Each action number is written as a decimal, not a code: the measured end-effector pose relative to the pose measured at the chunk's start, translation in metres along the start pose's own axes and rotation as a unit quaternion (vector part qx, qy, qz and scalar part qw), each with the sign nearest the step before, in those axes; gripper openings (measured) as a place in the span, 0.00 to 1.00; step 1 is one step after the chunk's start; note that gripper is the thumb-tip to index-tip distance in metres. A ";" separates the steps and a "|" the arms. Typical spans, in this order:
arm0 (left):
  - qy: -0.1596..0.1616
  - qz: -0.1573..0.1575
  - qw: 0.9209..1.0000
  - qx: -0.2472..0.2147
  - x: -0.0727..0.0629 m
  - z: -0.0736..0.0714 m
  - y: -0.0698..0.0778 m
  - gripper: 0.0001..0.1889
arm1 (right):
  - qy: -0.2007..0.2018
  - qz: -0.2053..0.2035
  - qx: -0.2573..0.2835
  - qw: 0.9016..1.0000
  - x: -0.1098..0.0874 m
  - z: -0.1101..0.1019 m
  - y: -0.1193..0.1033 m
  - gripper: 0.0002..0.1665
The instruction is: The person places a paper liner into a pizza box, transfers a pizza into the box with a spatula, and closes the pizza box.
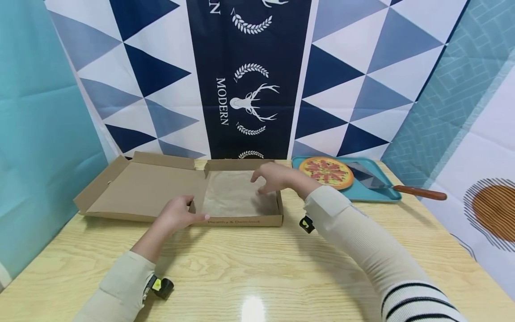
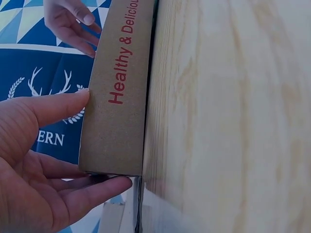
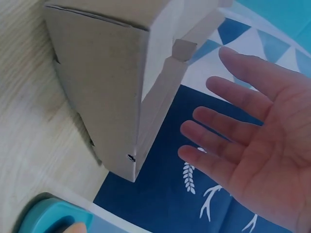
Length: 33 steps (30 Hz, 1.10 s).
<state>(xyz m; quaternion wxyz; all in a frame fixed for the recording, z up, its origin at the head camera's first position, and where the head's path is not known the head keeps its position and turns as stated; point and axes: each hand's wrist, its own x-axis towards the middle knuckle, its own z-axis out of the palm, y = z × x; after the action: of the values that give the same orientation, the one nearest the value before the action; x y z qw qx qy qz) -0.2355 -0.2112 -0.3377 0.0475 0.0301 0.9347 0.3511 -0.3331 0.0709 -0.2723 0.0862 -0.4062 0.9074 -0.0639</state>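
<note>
A brown cardboard pizza box (image 1: 241, 222) lies open on the table, its lid (image 1: 161, 185) folded out to the left. Pale lining paper (image 1: 227, 192) covers its bottom. At the front left corner my left hand (image 1: 177, 213) grips the box. In the left wrist view the thumb (image 2: 63, 104) meets the wall's top edge, and the fingers lie against the corner's end. Over the right part of the box hovers my right hand (image 1: 272, 175), holding nothing. Its fingers (image 3: 228, 126) are spread and relaxed beside the box's side wall in the right wrist view.
To the right of the box, a teal tray (image 1: 358, 196) holds a pizza (image 1: 327, 172) with red toppings. A pizza server lies across the tray, its wooden handle (image 1: 420, 192) jutting past the right edge. Patterned cloth (image 1: 249, 53) hangs behind the wooden table (image 1: 225, 277).
</note>
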 end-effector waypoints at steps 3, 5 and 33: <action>0.004 0.000 1.000 0.006 0.000 0.001 -0.001 0.45 | 0.024 -0.008 0.008 1.000 -0.007 0.003 0.001 0.22; 0.008 -0.001 1.000 0.011 -0.001 0.001 0.000 0.45 | 0.042 -0.012 0.009 0.999 -0.014 0.005 0.002 0.21; 0.135 0.202 0.963 0.115 0.001 0.004 0.019 0.22 | 0.243 -0.042 -0.064 0.967 -0.096 0.029 0.000 0.17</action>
<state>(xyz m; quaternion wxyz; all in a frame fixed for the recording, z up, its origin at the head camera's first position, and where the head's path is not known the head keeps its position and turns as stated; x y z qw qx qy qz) -0.2352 -0.1947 -0.3280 -0.1547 0.1763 0.9409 0.2444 -0.2639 0.1413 -0.2907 -0.1657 -0.4207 0.8857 -0.1057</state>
